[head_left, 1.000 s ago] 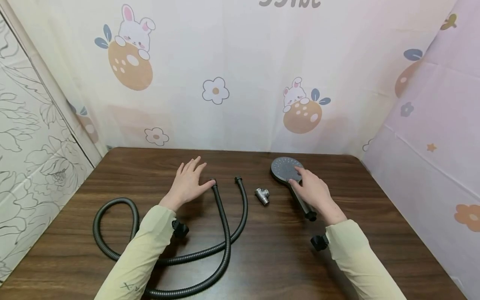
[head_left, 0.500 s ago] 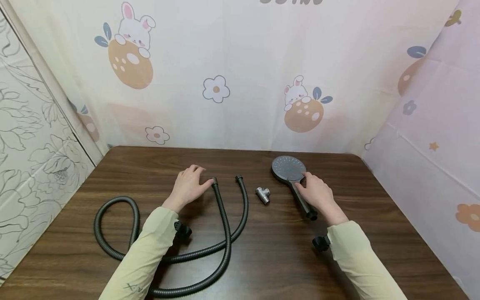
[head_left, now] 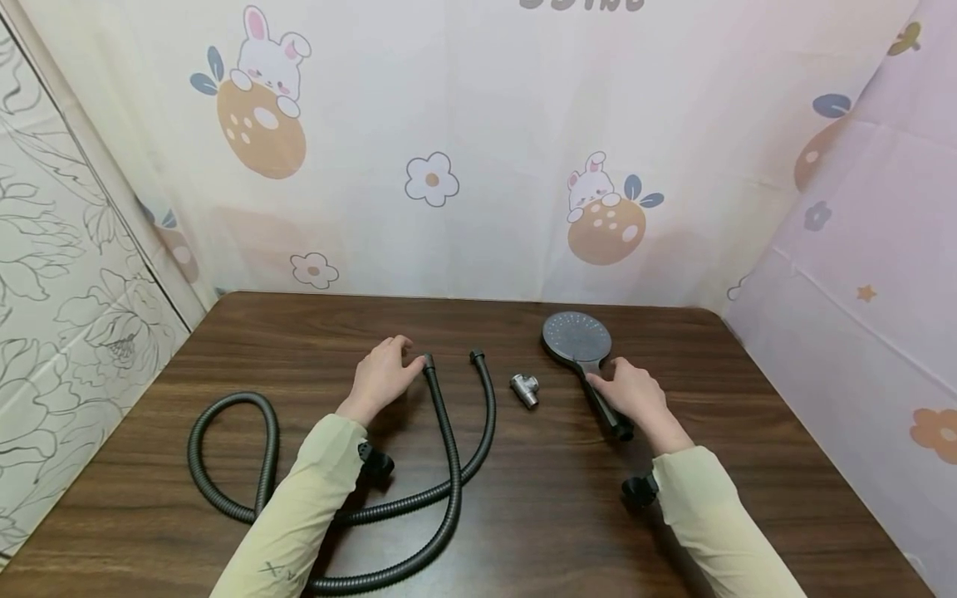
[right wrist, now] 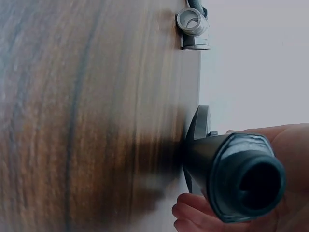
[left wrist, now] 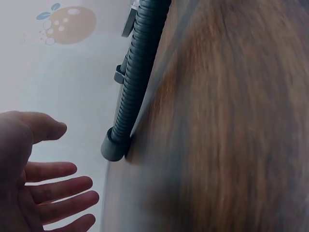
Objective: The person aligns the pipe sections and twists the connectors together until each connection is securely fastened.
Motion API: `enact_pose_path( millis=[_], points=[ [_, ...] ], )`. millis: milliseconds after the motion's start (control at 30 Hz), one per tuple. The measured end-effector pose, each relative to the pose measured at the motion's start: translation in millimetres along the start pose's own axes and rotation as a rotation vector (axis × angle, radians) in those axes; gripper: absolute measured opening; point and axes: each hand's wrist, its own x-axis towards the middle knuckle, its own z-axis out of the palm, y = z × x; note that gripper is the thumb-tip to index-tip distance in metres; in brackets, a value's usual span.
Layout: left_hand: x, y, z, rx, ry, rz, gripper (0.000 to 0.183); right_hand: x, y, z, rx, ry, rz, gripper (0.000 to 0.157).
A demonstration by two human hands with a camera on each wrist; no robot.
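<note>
A black ribbed shower hose (head_left: 449, 448) lies looped on the table. My left hand (head_left: 385, 378) hovers beside one hose end, thumb near its tip in the head view. In the left wrist view the fingers (left wrist: 67, 188) are spread, and a gap separates them from the hose's end collar (left wrist: 116, 145). At the right, a dark hand shower head (head_left: 576, 336) lies with its grey spray face up. My right hand (head_left: 639, 394) holds its handle (right wrist: 207, 159) between thumb and fingers. The threaded handle end (right wrist: 260, 186) points at the right wrist camera.
A silver T-shaped fitting (head_left: 525, 390) lies between the hose's second end (head_left: 477, 357) and the shower head. The brown wooden table (head_left: 538, 523) meets a patterned curtain (head_left: 493, 232) at its back edge.
My right hand has slid from the spray face down to the handle, its fingers drawing in around it. My left fingers have bent and lowered beside the hose end.
</note>
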Motion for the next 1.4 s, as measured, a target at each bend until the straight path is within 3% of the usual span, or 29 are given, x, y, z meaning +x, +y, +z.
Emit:
enact_pose_path(
  millis=[267, 533, 700, 833, 1000, 1267, 1333, 1400],
  points=[
    [1.1, 4.6, 8.6, -0.063, 0.011, -0.080, 0.039, 3, 6, 3.2, 0.099, -0.018, -0.034, 0.069],
    [0.1, 6.0, 17.5, -0.035, 0.033, -0.173, 0.035, 3, 9, 2.2, 0.234, -0.097, -0.042, 0.069],
    [0.8, 8.7, 20.7, -0.013, 0.033, -0.218, 0.032, 6, 12, 5.0, 0.363, -0.153, -0.001, 0.069],
    [4.2, 11.5, 22.5, 0.074, 0.001, -0.207, 0.037, 7, 15, 7.7, 0.450, -0.202, 0.041, 0.076],
    [8.3, 15.3, 26.4, 0.168, -0.021, -0.193, 0.047, 7, 18, 8.8, 0.475, -0.227, 0.088, 0.085],
    [10.5, 19.4, 28.8, 0.180, 0.005, -0.207, 0.056, 12, 16, 10.1, 0.554, -0.238, 0.116, 0.088],
    [10.5, 19.8, 29.5, 0.179, 0.007, -0.213, 0.055, 13, 16, 10.2, 0.585, -0.249, 0.114, 0.086],
    [10.7, 19.8, 29.9, 0.172, 0.006, -0.216, 0.052, 15, 15, 10.3, 0.619, -0.256, 0.125, 0.072]
  ],
)
